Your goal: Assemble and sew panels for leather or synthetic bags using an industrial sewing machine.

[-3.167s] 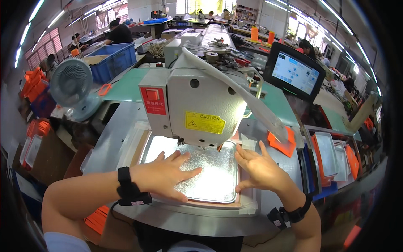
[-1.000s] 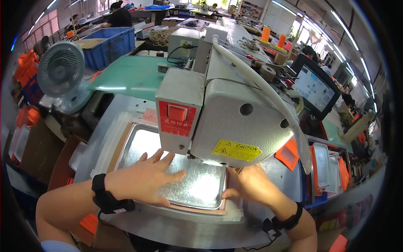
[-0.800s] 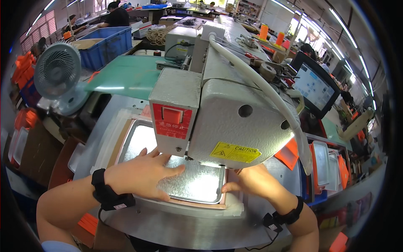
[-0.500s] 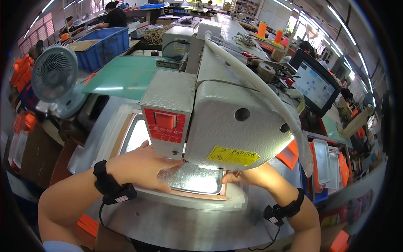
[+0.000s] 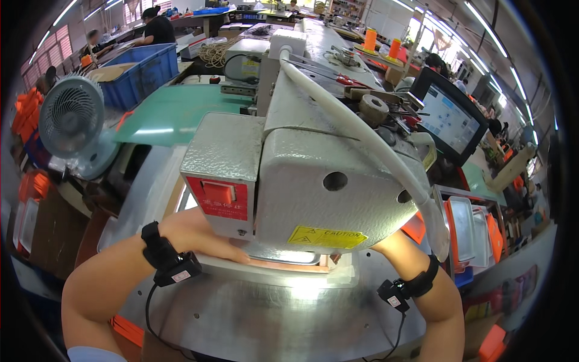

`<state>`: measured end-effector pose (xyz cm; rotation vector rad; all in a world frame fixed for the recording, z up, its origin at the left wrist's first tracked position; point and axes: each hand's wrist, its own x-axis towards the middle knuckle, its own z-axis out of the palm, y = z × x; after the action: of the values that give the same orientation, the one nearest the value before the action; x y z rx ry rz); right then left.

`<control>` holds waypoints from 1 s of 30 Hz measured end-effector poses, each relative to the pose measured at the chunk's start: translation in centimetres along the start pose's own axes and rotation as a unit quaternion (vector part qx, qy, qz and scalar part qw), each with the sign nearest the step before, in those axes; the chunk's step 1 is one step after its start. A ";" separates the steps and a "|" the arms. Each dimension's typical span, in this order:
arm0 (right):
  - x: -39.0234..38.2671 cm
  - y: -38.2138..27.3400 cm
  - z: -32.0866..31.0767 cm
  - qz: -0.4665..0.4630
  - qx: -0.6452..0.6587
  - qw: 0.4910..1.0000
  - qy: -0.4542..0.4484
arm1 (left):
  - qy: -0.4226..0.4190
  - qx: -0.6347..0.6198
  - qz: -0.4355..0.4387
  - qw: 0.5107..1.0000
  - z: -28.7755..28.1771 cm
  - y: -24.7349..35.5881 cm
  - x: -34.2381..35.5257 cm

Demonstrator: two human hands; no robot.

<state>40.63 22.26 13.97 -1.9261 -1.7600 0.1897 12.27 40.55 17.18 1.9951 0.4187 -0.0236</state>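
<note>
We are seeing a shiny silver panel (image 5: pixel 283 256) lying flat, one rounded corner showing; a pinkish-brown frame (image 5: pixel 289 266) is bordering its near edge, and a grey machine head (image 5: pixel 338 199) is hiding much of it.

Tube lights (image 5: pixel 486 29): white, in slanting rows overhead, left and right
Slatted window (image 5: pixel 51 59): pinkish, far left
Wall (image 5: pixel 386 13): pale, toward the back
Shelves (image 5: pixel 346 8): stocked, far end of room
Green tabletop (image 5: pixel 172 108): glossy, left of centre

Grey fan (image 5: pixel 71 114) upright, far L; blue crate (image 5: pixel 151 73) just behind, coiled rope (image 5: pixel 214 54) nearby to R. Two orange spools (image 5: pixel 370 40) upright, bkgd R. Co-worker (image 5: pixel 158 32), blk top, beyond crate.
</note>
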 end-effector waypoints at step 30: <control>-0.3 3.0 -2.0 -0.138 -0.123 0.975 -0.122 | -0.038 0.117 -0.044 0.991 4.1 -0.8 3.5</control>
<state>44.18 21.36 14.23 -1.8573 -2.2875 0.1166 16.01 38.23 13.97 2.1974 0.4729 -0.2116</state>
